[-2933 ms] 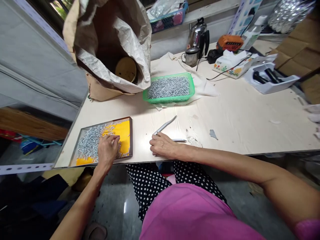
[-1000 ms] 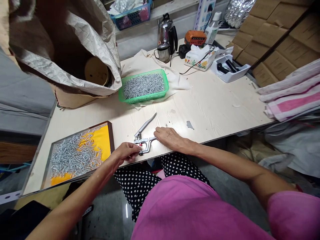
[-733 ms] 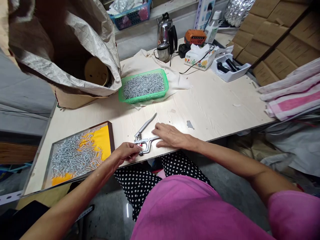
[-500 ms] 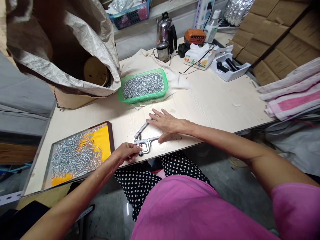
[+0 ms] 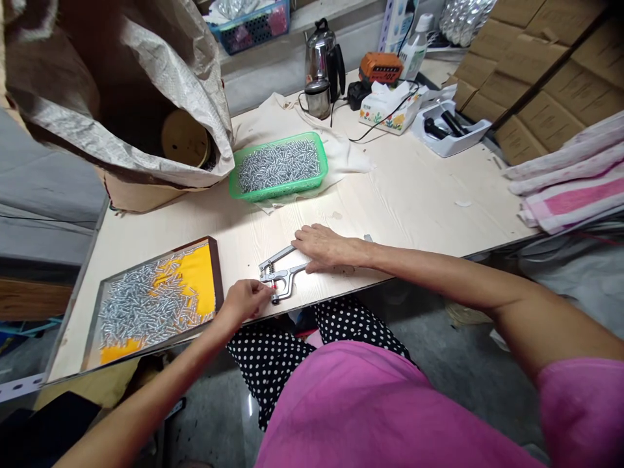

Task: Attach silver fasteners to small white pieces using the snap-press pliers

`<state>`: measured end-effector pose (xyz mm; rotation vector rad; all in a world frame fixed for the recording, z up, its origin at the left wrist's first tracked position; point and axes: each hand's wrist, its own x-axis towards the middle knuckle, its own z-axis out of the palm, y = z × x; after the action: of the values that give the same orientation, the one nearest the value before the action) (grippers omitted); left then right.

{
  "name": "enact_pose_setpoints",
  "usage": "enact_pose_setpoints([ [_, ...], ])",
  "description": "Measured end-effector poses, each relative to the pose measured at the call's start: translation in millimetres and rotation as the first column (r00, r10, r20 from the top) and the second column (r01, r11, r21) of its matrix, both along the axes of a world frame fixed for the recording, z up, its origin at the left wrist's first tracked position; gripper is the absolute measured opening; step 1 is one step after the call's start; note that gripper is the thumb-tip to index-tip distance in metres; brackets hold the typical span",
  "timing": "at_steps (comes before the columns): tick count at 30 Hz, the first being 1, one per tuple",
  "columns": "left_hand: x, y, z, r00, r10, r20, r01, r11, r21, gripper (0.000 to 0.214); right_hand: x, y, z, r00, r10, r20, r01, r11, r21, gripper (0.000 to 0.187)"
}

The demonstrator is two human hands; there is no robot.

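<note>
A grey metal pair of hand-press pliers (image 5: 291, 273) with a coil spring lies near the table's front edge, its jaws to the left. My right hand (image 5: 324, 248) is wrapped over its handles, hiding most of their length; one handle end shows past my wrist. At the jaw end, my left hand (image 5: 249, 299) has its fingers pinched together, beside a small red part in the jaw. What the fingertips hold is too small to make out. Left of that hand, a shallow tray (image 5: 219, 276) with a yellow lining carries many small silver metal pins (image 5: 146, 305).
A green basket (image 5: 319, 170) full of similar silver pieces stands behind the pliers. A large open sack (image 5: 214, 97) rises at the back left. Behind are a kettle (image 5: 319, 55), a metal cup (image 5: 318, 101), a tissue pack (image 5: 385, 114) and a white tray (image 5: 451, 146); cartons (image 5: 517, 65) stand right.
My right hand's spread fingers have closed over the pliers' handles, and the upper handle sits lower, nearer the other. My left hand stays at the jaws.
</note>
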<state>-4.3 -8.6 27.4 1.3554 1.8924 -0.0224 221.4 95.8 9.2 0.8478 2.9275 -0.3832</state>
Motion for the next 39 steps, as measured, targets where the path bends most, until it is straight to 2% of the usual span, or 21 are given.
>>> enact_pose_setpoints([
  [1, 5, -3, 1.7, 0.99, -0.086, -0.116, 0.102, 0.985, 0.14, 0.033, 0, -2, 1.0, 1.0, -0.008, -0.005, 0.008, 1.0, -0.01, 0.041],
  [2, 10, -5, 2.1, 0.964, -0.162, -0.213, 0.217, 0.939, 0.267, 0.03, 0, -4, 1.9, 1.0, -0.014, -0.014, 0.014, 1.0, -0.02, 0.039],
  [4, 21, -2, -2.2, 0.899, -0.294, -0.325, 0.418, 0.799, 0.433, 0.027, 0, -7, 2.7, 0.999, -0.022, -0.033, 0.021, 0.999, -0.031, 0.036],
  [6, 28, 8, -12.3, 0.835, -0.409, -0.368, 0.548, 0.673, 0.497, 0.038, 1, -7, 2.4, 0.999, -0.023, -0.04, 0.022, 0.999, -0.037, 0.038],
  [7, 31, 15, -18.3, 0.807, -0.454, -0.378, 0.59, 0.628, 0.507, 0.047, 2, -7, 1.9, 0.999, -0.019, -0.037, 0.018, 0.999, -0.045, 0.041],
  [10, 30, 35, -33.4, 0.742, -0.55, -0.384, 0.668, 0.559, 0.491, 0.062, 8, -5, 0.3, 0.999, -0.021, -0.029, 0.019, 0.997, -0.069, 0.06],
  [12, 29, 44, -37.3, 0.709, -0.584, -0.394, 0.702, 0.532, 0.474, 0.064, 12, -4, 0.1, 0.999, -0.046, -0.022, 0.044, 0.997, -0.063, 0.067],
  [14, 30, 47, -36.8, 0.69, -0.588, -0.421, 0.722, 0.515, 0.462, 0.063, 14, -5, 0.6, 0.997, -0.072, -0.002, 0.072, 0.996, -0.046, 0.064],
  [16, 33, 48, -34.6, 0.683, -0.582, -0.441, 0.729, 0.514, 0.451, 0.056, 13, -8, 1.1, 0.997, -0.082, 0.014, 0.083, 0.996, -0.033, 0.052],
  [21, 41, 46, -35.0, 0.703, -0.589, -0.398, 0.707, 0.518, 0.482, 0.021, 8, -15, -3.8, 0.995, -0.095, 0.005, 0.095, 0.995, -0.04, 0.019],
  [25, 41, 47, -38.8, 0.717, -0.592, -0.369, 0.688, 0.513, 0.514, 0.023, 7, -20, -11.1, 0.995, -0.089, -0.05, 0.087, 0.995, -0.057, 0.022],
  [29, 40, 45, -41.0, 0.716, -0.551, -0.428, 0.695, 0.503, 0.514, 0.026, 14, -15, -12.5, 0.987, -0.126, -0.102, 0.123, 0.992, -0.035, 0.018],
  [32, 42, 31, -45.1, 0.744, -0.476, -0.469, 0.666, 0.472, 0.578, 0.041, 24, -2, -9.3, 0.988, -0.079, -0.136, 0.071, 0.996, -0.058, 0.044],
  [33, 44, 24, -47.3, 0.755, -0.452, -0.475, 0.653, 0.452, 0.607, 0.044, 26, 4, -7.9, 0.989, -0.052, -0.136, 0.041, 0.996, -0.081, 0.047],
  [35, 51, 7, -52.1, 0.766, -0.428, -0.48, 0.638, 0.411, 0.651, 0.046, 28, 12, -6.2, 0.989, -0.043, -0.143, 0.027, 0.993, -0.113, 0.04],
  [37, 60, -10, -56.8, 0.757, -0.446, -0.478, 0.643, 0.38, 0.665, 0.049, 24, 16, -6.6, 0.983, -0.106, -0.148, 0.093, 0.991, -0.096, 0.029],
  [39, 69, -23, -60.4, 0.745, -0.483, -0.459, 0.651, 0.38, 0.657, 0.054, 18, 18, -9.2, 0.977, -0.165, -0.132, 0.16, 0.986, -0.042, 0.024],
])
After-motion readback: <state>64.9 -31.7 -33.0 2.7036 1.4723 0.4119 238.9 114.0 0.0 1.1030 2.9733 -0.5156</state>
